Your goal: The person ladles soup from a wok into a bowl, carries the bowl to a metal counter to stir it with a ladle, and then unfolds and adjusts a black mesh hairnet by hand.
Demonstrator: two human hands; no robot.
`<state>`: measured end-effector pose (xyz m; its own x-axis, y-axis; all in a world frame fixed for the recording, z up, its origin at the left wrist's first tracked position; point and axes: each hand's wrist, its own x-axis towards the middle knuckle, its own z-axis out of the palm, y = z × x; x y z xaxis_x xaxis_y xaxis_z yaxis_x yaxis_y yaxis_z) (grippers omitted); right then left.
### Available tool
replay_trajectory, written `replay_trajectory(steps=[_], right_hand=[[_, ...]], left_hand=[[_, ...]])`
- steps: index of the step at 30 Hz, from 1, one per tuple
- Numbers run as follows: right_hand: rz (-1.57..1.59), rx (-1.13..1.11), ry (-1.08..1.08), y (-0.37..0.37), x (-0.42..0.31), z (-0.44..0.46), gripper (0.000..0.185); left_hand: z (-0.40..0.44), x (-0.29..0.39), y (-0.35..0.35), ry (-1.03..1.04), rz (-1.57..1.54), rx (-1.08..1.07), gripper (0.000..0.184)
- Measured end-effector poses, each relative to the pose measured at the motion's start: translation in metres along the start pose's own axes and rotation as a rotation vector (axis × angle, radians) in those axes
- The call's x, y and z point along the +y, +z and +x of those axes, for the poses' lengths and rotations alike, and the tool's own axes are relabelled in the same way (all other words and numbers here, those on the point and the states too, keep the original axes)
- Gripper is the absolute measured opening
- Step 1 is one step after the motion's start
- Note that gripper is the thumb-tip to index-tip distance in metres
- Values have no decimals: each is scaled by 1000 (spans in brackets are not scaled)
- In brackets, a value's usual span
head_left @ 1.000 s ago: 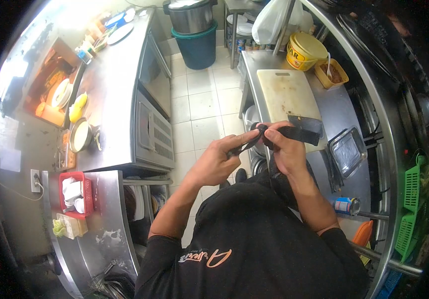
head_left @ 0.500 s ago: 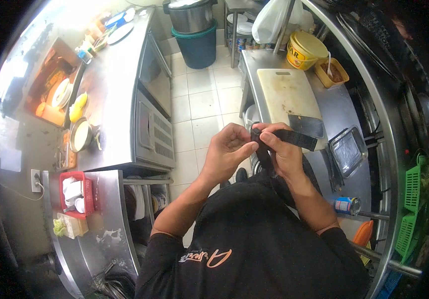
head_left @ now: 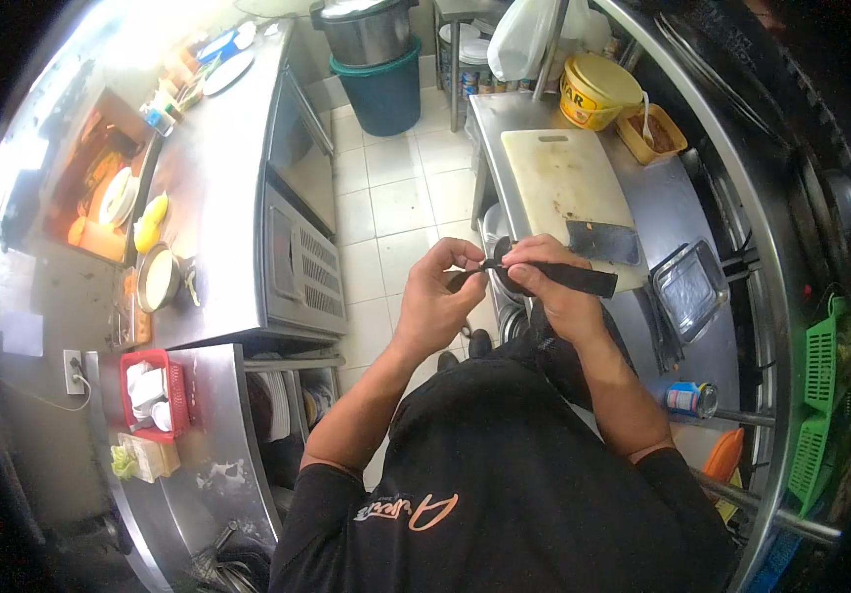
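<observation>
In the head view, both hands hold a black strap (head_left: 584,280) in front of my body. My right hand (head_left: 566,308) pinches it between thumb and fingers, and a flat, wide end sticks out to the right. My left hand (head_left: 432,304) has its fingertips curled and pressed together on a narrow part of the strap, just left of the right hand. A dark loop of the strap hangs between the hands, and its far side is partly hidden by the fingers.
A white cutting board (head_left: 569,183) bears a dark rectangular blade (head_left: 603,242). Beyond it stand a yellow tub (head_left: 592,99) and a yellow container with a spoon (head_left: 665,146). A metal tray (head_left: 687,293) and a can (head_left: 684,398) lie right. A red basket (head_left: 180,395) stands left.
My left hand has moved slightly left and its fingers have closed in a pinch. The black strap between the hands now runs more level, and the view has shifted a little.
</observation>
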<state>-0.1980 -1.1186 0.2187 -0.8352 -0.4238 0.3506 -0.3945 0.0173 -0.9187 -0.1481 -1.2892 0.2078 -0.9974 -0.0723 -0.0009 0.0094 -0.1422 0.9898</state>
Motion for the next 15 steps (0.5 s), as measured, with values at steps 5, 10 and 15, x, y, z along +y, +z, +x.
replay_trajectory(steps=[5, 10, 15], right_hand=[[19, -25, 155, -2, -9, -1, 13], [28, -80, 11, -3, -7, -1, 11], [-32, -59, -45, -5, -12, 0, 11]], left_hand=[[2, 10, -5, -24, 142, -153, 22], [6, 18, -11, -196, -32, -332, 30], [6, 14, -11, -262, -116, -321, 29]])
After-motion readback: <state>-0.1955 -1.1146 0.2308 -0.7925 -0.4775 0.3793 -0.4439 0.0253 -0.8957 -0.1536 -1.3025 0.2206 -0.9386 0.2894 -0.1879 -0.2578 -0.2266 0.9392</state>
